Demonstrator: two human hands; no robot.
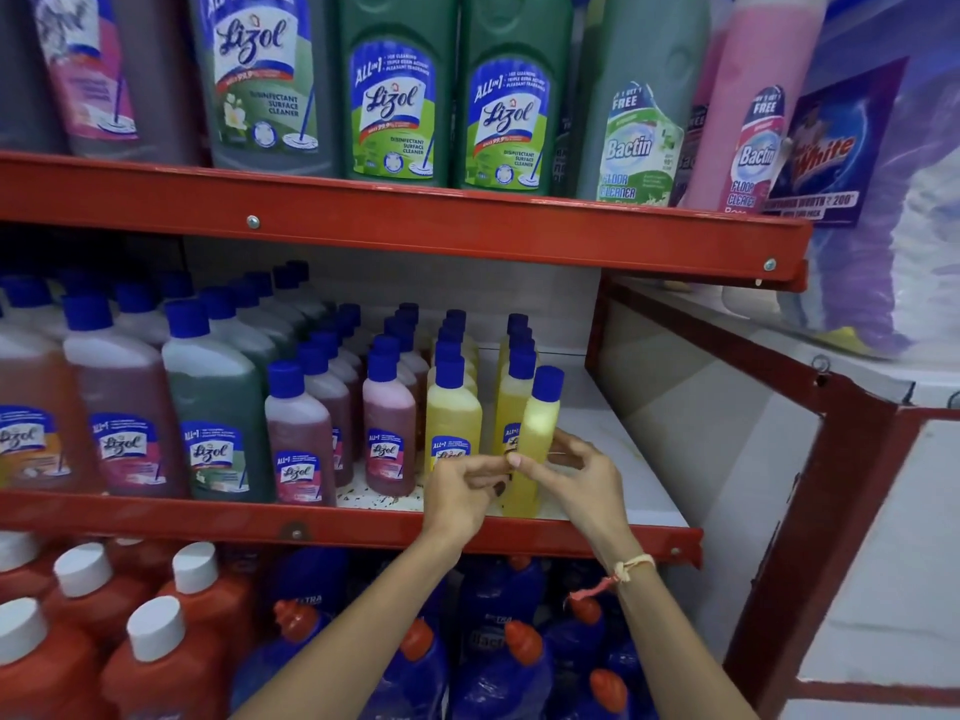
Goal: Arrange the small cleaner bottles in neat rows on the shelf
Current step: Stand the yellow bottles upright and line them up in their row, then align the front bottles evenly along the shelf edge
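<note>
Small blue-capped cleaner bottles stand in rows on the middle shelf (613, 439): pink ones (388, 433) to the left, yellow ones (453, 413) to the right. One yellow bottle (540, 423) stands at the front right, turned so its label faces away. My right hand (576, 475) wraps its fingers round the lower part of this bottle. My left hand (462, 491) meets it from the left, fingertips pinched at the bottle's lower side. Both hands cover the bottle's base.
Larger Lizol bottles (218, 423) fill the left of the same shelf. Big bottles (395, 96) stand on the red shelf above. Orange bottles (156, 657) and blue bottles (498, 657) sit below. A red frame post (810, 491) rises to the right.
</note>
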